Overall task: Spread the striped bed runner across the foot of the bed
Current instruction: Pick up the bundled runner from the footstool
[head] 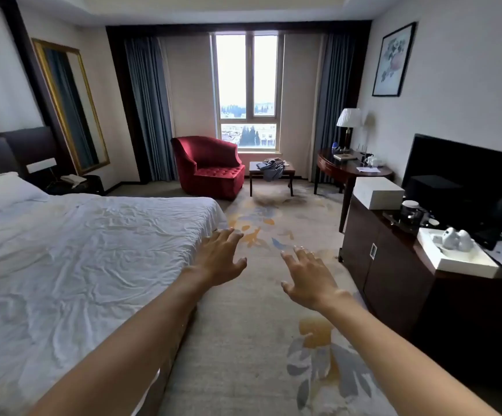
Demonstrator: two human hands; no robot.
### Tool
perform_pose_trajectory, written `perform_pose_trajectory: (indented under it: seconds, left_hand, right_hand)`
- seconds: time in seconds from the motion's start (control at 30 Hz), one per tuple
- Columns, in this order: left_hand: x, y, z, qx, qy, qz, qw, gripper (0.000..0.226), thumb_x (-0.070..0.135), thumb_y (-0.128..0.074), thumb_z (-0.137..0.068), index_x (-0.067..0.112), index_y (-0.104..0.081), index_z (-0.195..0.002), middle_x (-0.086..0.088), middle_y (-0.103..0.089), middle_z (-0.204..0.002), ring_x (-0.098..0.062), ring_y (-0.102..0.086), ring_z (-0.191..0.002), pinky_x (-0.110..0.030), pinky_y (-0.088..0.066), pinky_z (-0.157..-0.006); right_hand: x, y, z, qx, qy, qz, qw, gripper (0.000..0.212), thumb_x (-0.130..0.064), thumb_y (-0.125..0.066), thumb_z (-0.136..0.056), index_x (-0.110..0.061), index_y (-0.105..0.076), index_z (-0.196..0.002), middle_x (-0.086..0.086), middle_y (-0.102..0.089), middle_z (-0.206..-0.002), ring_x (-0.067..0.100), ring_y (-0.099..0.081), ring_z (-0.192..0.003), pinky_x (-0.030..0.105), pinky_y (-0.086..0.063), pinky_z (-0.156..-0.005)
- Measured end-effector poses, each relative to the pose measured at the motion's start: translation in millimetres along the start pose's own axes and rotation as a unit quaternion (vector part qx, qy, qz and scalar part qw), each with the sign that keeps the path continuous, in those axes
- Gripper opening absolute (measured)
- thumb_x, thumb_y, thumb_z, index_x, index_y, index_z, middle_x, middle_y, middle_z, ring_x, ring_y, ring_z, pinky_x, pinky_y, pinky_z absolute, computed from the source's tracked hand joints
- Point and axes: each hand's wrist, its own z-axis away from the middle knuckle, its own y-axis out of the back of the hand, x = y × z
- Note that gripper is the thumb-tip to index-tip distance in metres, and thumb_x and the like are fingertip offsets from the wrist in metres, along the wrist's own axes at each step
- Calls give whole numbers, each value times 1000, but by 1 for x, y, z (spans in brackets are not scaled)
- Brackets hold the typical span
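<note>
Reaching out empty, left hand and right hand spread; best find the runner first, bed bare.

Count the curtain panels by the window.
2. One blue curtain hangs left of the window, behind the red armchair; the other hangs right of it, beside the lamp. Sheer layers may be hidden.

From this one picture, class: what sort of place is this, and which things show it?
Most likely a hotel room. A made-up bed with white linen faces a cabinet carrying a television and a tea tray, with a red armchair by the curtained window.
</note>
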Motion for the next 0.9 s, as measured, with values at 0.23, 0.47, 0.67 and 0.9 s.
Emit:
perform_pose_trajectory:
  seconds: [0.23,0.47,0.67,0.9]
  left_hand:
    - [-45,-47,-98,-3,-5,8,1000,68,51,-52,-84,23,-32,-142,-5,-31,-151,-26,-29,-136,-46,-26,-109]
    - [-95,-88,-219,9,-39,11,999,68,51,-52,-84,21,-33,-142,-7,-32,-150,-25,-28,-137,-45,-27,-109]
    - [-115,-127,-316,2,-60,15,998,67,50,-51,-84,21,-33,-142,-8,-32,-150,-26,-28,-137,-44,-26,-108]
    - [-138,-198,-450,-25,-68,13,997,67,49,-51,-84,21,-32,-142,-7,-30,-151,-26,-28,-137,-44,-26,-109]
  right_hand:
    - [16,-40,-99,-17,-4,-7,1000,71,-40,-54,-90,-16,-20,-148,18,-19,-154,30,-13,-143,41,-12,-116]
    - [54,-50,-213,-8,-29,-12,999,71,-37,-56,-89,-16,-22,-147,17,-23,-152,30,-19,-142,40,-16,-115]
    - [103,-66,-298,-14,-52,-7,999,72,-38,-55,-90,-17,-19,-148,17,-21,-154,30,-17,-143,40,-15,-116]
    - [184,-106,-417,-15,-59,-5,998,70,-38,-55,-90,-16,-22,-147,16,-24,-153,29,-19,-142,39,-15,-116]
